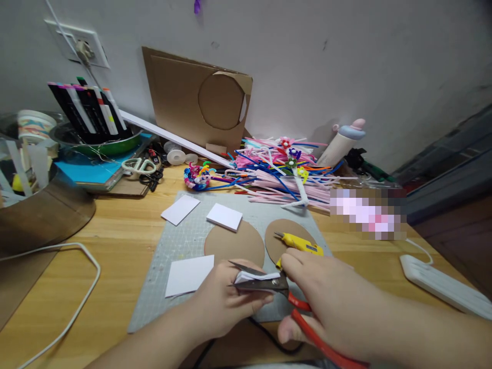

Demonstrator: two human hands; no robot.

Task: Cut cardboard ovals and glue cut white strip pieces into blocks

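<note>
My right hand (319,297) grips scissors (282,284) with red handles and dark blades. The blades are parted around a folded white piece of paper or card (255,277). My left hand (226,297) holds that white piece from the left, its fingers partly hidden behind the blades. Beyond my hands, two cardboard discs (234,243) lie on a grey cutting mat (151,287). A yellow glue gun (300,242) rests over the right disc. White cards lie around the left disc: a large one (188,275), a small stack (225,217) and another card (180,209).
Colourful pipe cleaners (269,174) are heaped at the back. Cut cardboard (172,92) leans on the wall. Left are markers (88,110) in a green bowl (111,146), white-handled scissors (139,167) and a white cable (84,302). A power strip (442,284) lies right, a bottle (342,141) behind.
</note>
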